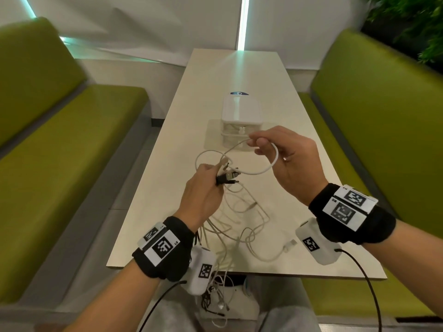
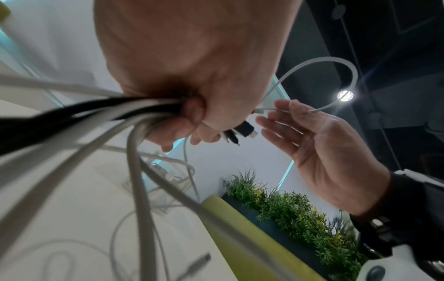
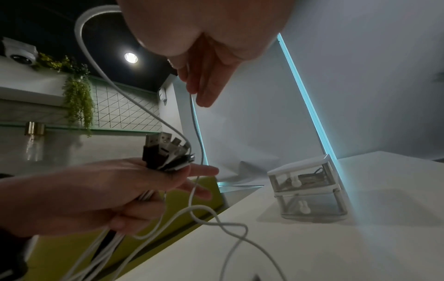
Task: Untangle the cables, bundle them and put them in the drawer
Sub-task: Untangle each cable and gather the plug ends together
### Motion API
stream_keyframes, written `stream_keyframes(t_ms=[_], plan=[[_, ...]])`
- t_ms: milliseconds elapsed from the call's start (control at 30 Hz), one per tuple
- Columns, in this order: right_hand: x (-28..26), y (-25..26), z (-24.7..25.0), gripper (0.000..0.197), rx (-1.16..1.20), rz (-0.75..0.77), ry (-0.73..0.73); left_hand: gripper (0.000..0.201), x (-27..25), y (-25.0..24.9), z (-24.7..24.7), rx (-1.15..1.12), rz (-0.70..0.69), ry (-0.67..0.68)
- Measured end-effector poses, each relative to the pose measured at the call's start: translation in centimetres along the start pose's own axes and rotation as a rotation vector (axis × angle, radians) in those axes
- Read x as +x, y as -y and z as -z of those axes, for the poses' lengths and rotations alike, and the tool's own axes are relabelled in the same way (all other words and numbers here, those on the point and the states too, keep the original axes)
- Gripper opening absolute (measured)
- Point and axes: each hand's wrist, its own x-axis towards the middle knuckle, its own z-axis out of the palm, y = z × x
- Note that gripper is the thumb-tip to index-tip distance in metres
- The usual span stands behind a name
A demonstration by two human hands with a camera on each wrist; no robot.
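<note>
My left hand (image 1: 203, 185) grips a bunch of white and black cables (image 2: 134, 110) just behind their plugs (image 3: 165, 150), which stick out past the fingers. My right hand (image 1: 282, 152) pinches one white cable (image 1: 268, 168) between thumb and fingertips and holds a loop of it up above the table. The other fingers of that hand lie straight. More white cables (image 1: 239, 219) lie tangled on the table (image 1: 311, 130) below both hands and hang over its near edge. A small white two-drawer unit (image 1: 241, 118) stands mid-table beyond the hands, both drawers closed (image 3: 305, 186).
Green benches (image 1: 60, 149) flank the narrow table on both sides (image 1: 374, 130). A white wall with a lit strip (image 1: 243, 22) closes the far end. Plants (image 1: 419, 25) stand behind the right bench. A blue-marked sticker (image 1: 239, 93) lies behind the drawer unit.
</note>
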Motion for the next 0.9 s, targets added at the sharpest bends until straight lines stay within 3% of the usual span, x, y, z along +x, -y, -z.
stream_keyframes(t_ms=[167, 400, 533, 633, 733, 800, 900], plan=[[-1.0, 0.4, 0.3, 0.023, 0.025, -0.056, 0.057, 0.045, 0.4, 0.2, 0.6, -0.136, 0.005, -0.087], [-1.3, -0.1, -0.2, 0.02, 0.045, -0.473, 0.322, 0.066, -0.2, -0.9, 1.7, -0.254, -0.169, -0.145], [-1.1, -1.0, -1.5, 0.029, -0.166, -0.485, 0.509, 0.051, -0.1, -1.4, 1.8, -0.473, -0.129, -0.089], [-1.5, -1.5, -3.0, 0.026, -0.321, -0.463, 0.633, 0.051, -0.3, -1.7, 2.2, -0.61, -0.16, 0.015], [-1.7, -1.6, -3.6, 0.019, -0.322, -0.458, 0.589, 0.044, -0.8, -2.2, 2.7, -0.715, -0.143, 0.041], [-1.4, -1.4, -3.2, 0.018, -0.31, -0.484, 0.528, 0.053, -0.9, -2.3, 3.1, -0.877, -0.111, 0.045], [-0.7, -1.1, -1.9, 0.02, -0.196, -0.485, 0.302, 0.038, -0.8, -1.8, 3.5, -1.055, -0.079, 0.033]])
